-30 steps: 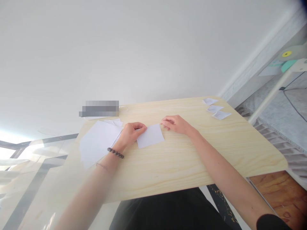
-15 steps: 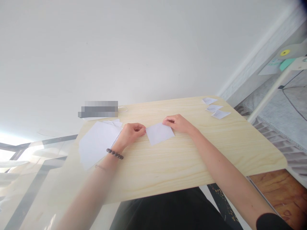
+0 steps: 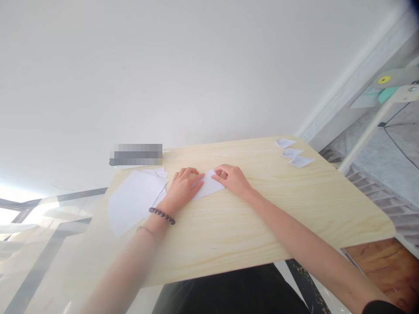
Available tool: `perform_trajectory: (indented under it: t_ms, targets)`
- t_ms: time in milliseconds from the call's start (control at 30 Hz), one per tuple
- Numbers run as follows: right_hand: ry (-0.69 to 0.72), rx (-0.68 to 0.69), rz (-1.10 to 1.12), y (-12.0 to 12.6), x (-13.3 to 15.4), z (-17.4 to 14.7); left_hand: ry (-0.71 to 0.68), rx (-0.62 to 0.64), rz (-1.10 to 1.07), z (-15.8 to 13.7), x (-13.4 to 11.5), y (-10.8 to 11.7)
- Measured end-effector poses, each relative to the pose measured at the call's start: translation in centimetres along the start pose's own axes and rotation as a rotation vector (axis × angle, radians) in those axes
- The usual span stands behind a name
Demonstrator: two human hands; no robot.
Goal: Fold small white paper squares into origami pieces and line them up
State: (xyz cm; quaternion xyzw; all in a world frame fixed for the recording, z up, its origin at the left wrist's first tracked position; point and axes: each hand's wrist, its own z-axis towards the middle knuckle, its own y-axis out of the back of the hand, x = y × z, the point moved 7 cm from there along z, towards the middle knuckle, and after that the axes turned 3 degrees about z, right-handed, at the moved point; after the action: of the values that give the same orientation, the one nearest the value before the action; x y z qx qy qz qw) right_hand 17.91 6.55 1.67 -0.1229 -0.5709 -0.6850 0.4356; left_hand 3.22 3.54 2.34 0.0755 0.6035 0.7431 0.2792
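Observation:
A small white sheet of paper (image 3: 208, 187) lies on the table between my hands, its visible part roughly triangular. My left hand (image 3: 185, 187), with a dark beaded bracelet at the wrist, holds the sheet's left side with thumb and forefinger; the other fingers are bent above it. At the sheet's upper right corner, my right hand (image 3: 233, 179) pinches the paper between thumb and fingertips. The left end of the sheet is hidden under my left hand.
A stack of larger white paper (image 3: 134, 200) lies at the table's left. Several folded white papers (image 3: 301, 162) rest near the far right corner. A blurred-out object (image 3: 135, 156) sits at the back left. The wooden table (image 3: 229, 235) meets a white wall behind.
The paper was a flat four-sided sheet and now looks folded to a triangle. My right hand has moved left, closer to my left hand, which has come over the paper's left side.

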Motion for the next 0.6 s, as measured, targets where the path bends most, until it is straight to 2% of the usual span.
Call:
perform_trajectory:
  t_ms: [267,433,600]
  targets:
    - [0.352,0.084,-0.020,-0.6,2.0,-1.2,0.033,-0.007,0.057,0.0,0.6,0.1]
    - [0.440,0.124,-0.020,-0.7,2.6,-1.5,0.058,-0.014,0.066,0.1,0.6,0.2]
    - [0.492,0.155,-0.079,-0.7,3.2,-1.6,0.027,-0.023,0.085,0.0,0.5,0.4]
